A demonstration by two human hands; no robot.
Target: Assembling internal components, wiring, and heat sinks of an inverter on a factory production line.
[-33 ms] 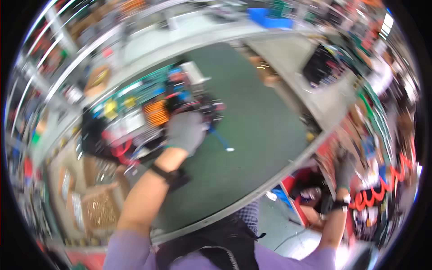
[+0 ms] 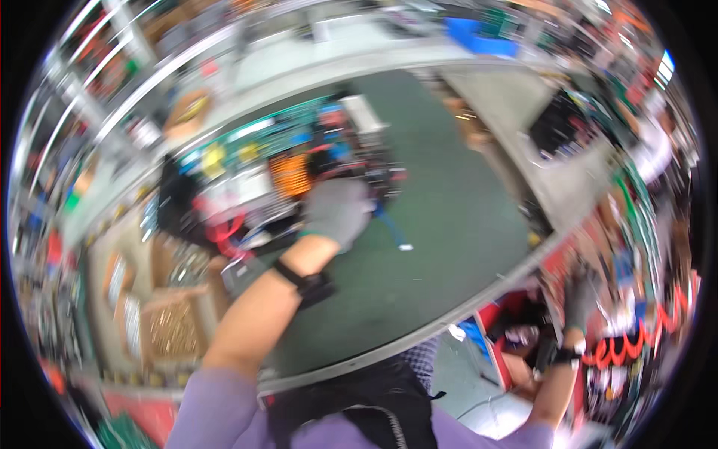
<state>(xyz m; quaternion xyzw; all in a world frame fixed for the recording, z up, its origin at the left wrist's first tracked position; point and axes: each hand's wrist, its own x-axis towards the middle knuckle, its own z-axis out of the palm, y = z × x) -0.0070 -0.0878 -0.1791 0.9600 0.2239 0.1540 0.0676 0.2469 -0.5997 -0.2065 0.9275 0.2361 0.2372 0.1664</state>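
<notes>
A black-cased electronic assembly (image 2: 254, 191) stands at the left of the green work surface (image 2: 449, 224). On it show a green circuit board (image 2: 262, 138), an orange coil (image 2: 292, 174) and red wires (image 2: 226, 236). My left hand (image 2: 338, 209), in a grey glove, lies against its near right side, fingers blurred and partly hidden. By that hand a blue cable (image 2: 390, 227) with a white end rests on the green surface. Off to the right, my gloved right hand (image 2: 582, 299) is over a cluttered bench of small parts. Blur hides its fingers and anything in them.
Cardboard boxes of small metal parts (image 2: 173, 329) stand left of the work surface. A coiled red hose (image 2: 643, 329) hangs at the right. Another dark assembly (image 2: 557, 123) sits at the far right, near a person in white (image 2: 654, 150). A blue bin (image 2: 479, 39) is at the back.
The whole view has shifted, so the bench and both hands appear farther right in the picture. My left hand remains by the assembly and my right hand over the side bench.
</notes>
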